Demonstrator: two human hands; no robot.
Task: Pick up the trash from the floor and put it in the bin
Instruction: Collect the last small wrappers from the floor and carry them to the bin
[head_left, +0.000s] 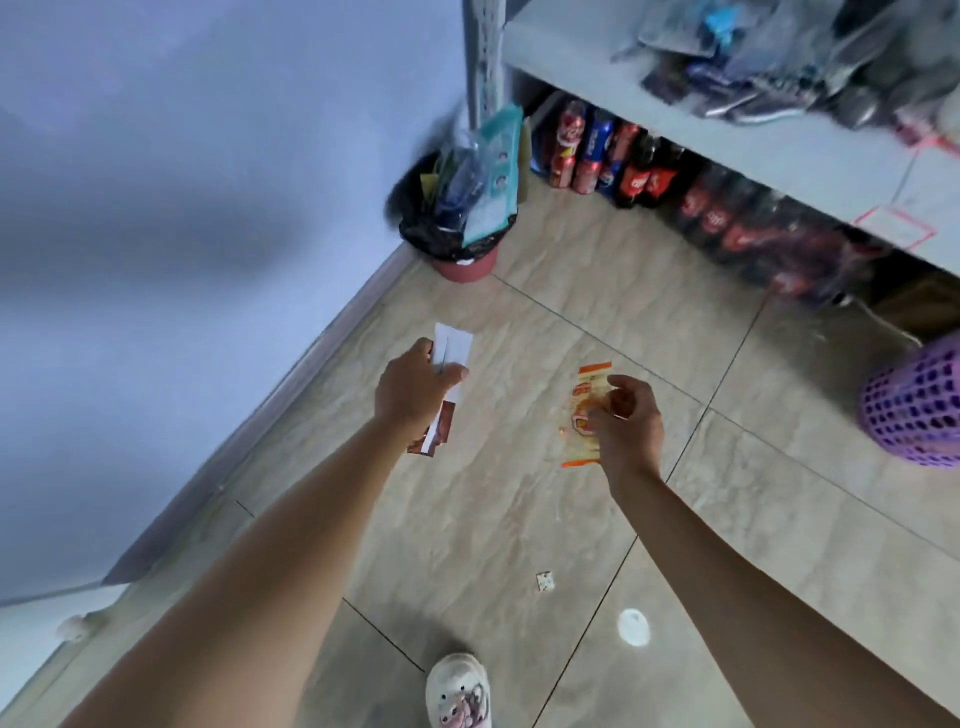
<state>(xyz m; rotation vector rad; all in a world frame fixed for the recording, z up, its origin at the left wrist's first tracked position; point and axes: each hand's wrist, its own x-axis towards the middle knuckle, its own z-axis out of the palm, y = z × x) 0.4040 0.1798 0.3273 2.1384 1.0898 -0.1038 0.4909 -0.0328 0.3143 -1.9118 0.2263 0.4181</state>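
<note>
Both hands pinching trash | left hand (415, 387): white paper (453, 347), half hidden | right hand (626, 421): orange wrapper (584, 410)

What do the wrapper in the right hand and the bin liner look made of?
Wrapper: seemingly thin clear plastic film with orange print; the floor shows through it and it crinkles. Liner: looks like thin black glossy plastic, gathered in folds over the pink bin rim.

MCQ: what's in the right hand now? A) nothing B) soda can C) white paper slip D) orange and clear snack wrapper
D: the right hand pinches an orange and clear snack wrapper above the floor, while the white paper slip is in the left hand.
</note>
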